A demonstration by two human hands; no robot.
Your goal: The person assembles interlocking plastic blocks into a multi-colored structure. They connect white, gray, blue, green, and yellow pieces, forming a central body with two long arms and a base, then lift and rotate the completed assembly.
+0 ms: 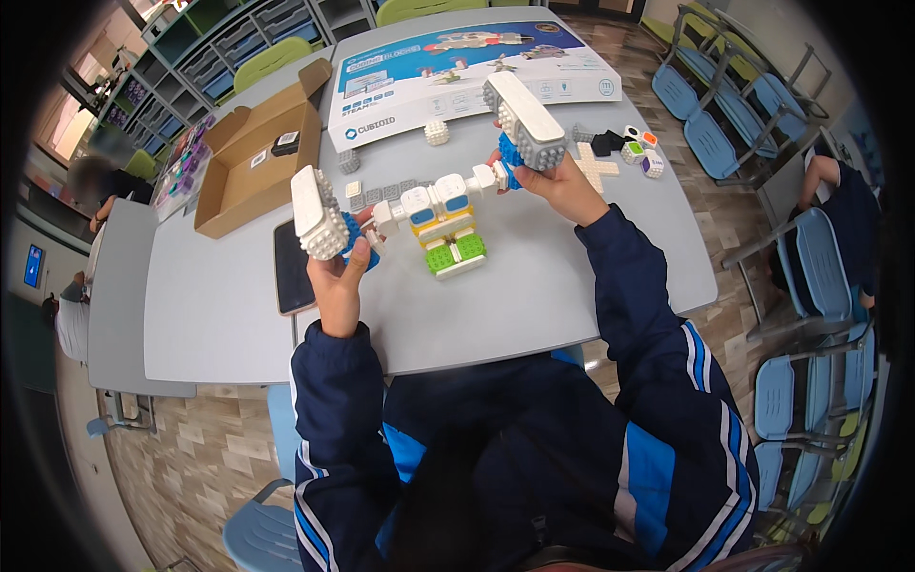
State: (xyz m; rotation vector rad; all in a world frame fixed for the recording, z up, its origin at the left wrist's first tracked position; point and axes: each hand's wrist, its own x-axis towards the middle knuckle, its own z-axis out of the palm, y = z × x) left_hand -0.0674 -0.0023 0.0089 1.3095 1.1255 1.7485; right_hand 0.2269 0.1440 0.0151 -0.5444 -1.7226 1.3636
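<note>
A building-block model (pixel 437 202) spans the space between my hands above the grey table. Its white and yellow middle carries two blue-topped pieces and a green studded block (pixel 456 255) at the bottom. My left hand (pixel 338 286) is closed round the model's left end, where a white studded block (pixel 319 214) joins a blue part. My right hand (pixel 562 186) grips the other end by its blue part, below a long white studded block (pixel 524 110). White jointed links connect both ends to the middle. Some fingers of each hand are hidden behind the blocks.
An open cardboard box (pixel 257 176) and a dark tablet or phone (pixel 294 267) lie at the left. Behind the model stands a large printed box (pixel 467 71). Loose cubes (pixel 633 151) and a white cross-shaped piece (pixel 596 169) are at the right, grey blocks (pixel 381 194) behind the model.
</note>
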